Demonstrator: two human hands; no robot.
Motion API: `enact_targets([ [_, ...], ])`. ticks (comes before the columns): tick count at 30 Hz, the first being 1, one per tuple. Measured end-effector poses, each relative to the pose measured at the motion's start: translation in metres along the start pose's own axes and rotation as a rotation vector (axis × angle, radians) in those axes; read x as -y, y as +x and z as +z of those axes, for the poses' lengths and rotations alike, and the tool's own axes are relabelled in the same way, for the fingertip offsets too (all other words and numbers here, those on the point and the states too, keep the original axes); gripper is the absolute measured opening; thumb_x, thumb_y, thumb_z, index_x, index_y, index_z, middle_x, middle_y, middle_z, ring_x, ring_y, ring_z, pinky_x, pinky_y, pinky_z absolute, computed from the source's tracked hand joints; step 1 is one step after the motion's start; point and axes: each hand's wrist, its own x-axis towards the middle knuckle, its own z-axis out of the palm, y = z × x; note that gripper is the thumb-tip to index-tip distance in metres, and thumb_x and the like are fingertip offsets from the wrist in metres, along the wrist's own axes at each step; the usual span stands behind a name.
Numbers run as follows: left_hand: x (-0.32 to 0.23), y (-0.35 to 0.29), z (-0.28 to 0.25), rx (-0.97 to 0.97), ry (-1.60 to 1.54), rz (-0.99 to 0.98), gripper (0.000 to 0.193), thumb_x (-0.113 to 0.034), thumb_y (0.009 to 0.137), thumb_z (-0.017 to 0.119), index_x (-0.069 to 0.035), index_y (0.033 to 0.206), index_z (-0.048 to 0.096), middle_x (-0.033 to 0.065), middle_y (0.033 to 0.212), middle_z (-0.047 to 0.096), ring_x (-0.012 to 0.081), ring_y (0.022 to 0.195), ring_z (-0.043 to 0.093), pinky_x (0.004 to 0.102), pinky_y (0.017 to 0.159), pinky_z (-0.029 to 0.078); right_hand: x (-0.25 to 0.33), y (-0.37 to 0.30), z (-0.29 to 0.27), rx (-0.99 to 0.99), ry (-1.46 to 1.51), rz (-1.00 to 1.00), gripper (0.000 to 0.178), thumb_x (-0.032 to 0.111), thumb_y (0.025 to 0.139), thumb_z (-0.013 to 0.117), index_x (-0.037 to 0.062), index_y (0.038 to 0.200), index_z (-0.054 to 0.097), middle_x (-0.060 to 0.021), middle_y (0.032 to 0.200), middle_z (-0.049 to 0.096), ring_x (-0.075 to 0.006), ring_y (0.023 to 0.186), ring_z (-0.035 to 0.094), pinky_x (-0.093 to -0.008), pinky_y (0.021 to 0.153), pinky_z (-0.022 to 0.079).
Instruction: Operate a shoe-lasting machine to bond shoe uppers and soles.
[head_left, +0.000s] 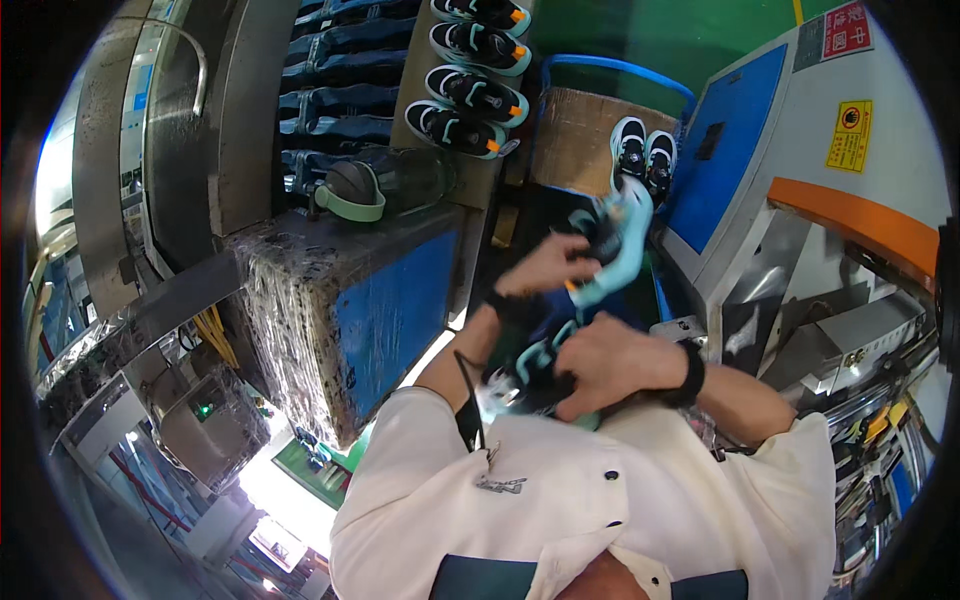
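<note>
My left hand (552, 264) is closed at the collar of a black sneaker (622, 245) with a pale mint sole, held sole to the right and blurred by motion. Close to my body, my right hand (612, 358) wraps round a second black-and-mint sneaker (530, 368); its fingers partly cover the shoe. Both wrists wear black bands. Just beyond the left hand's shoe, a pair of black-and-white sneakers (643, 155) stands at the right end of a brown cardboard surface (575, 135).
Several similar sneakers (468, 92) line a brown ledge at the far left, beside stacked dark blue trays (350, 60). A bottle with a pale green handle (385, 185) lies on a film-wrapped cabinet (395, 310). At right stands a white-and-blue machine (725, 140) with an orange bar (850, 225).
</note>
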Motion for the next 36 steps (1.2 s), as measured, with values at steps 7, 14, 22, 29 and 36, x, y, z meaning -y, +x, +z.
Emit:
enact_targets([
  [7,0.021,-0.086,0.043,0.239,-0.113,-0.110,0.034,-0.020,0.089,0.070,-0.001,0.116,0.061,-0.0006,0.095,0.064,0.0054,0.084,0.054,0.0250,0.071,0.049,-0.023,0.016,-0.020,-0.004,0.701,-0.451,0.035,0.022,0.081,0.067,-0.0003,0.108,0.065,-0.0139,0.105,0.070,-0.0247,0.099,0.066,-0.0346,0.086,0.051],
  [14,0.020,-0.132,0.026,0.039,-0.077,-0.230,0.036,-0.021,0.090,0.069,0.001,0.118,0.062,-0.0013,0.097,0.064,0.0037,0.085,0.053,0.0223,0.074,0.048,-0.292,0.031,-0.045,-0.548,-0.430,0.629,0.035,0.016,0.078,0.066,0.0097,0.112,0.061,-0.0202,0.094,0.067,-0.0338,0.092,0.067,-0.0490,0.080,0.053],
  [22,0.039,-0.189,0.047,-0.470,-0.069,-0.392,0.059,-0.033,0.081,0.078,0.005,0.122,0.059,0.0099,0.096,0.069,0.0129,0.087,0.061,0.0271,0.081,0.049,-0.398,0.095,0.036,-0.617,-0.620,1.033,0.039,0.033,0.067,0.077,0.0193,0.101,0.065,-0.0169,0.103,0.062,-0.0372,0.105,0.058,-0.0560,0.090,0.043],
  [29,0.051,-0.211,0.066,-0.707,-0.459,-0.020,0.027,-0.014,0.084,0.076,0.000,0.105,0.066,0.0037,0.088,0.069,0.0085,0.078,0.062,0.0264,0.071,0.050,-0.213,0.044,-0.025,-0.067,-0.604,0.601,0.036,0.039,0.064,0.077,0.0093,0.084,0.073,-0.0163,0.086,0.071,-0.0308,0.081,0.069,-0.0427,0.070,0.054],
  [36,0.042,-0.234,0.060,-0.951,-0.065,0.125,0.027,-0.021,0.084,0.075,0.000,0.098,0.064,0.0025,0.077,0.067,0.0083,0.069,0.054,0.0279,0.066,0.047,0.024,0.057,0.028,0.401,-0.025,-0.080,0.040,0.038,0.074,0.073,-0.0016,0.073,0.066,-0.0183,0.064,0.063,-0.0321,0.061,0.062,-0.0401,0.056,0.048],
])
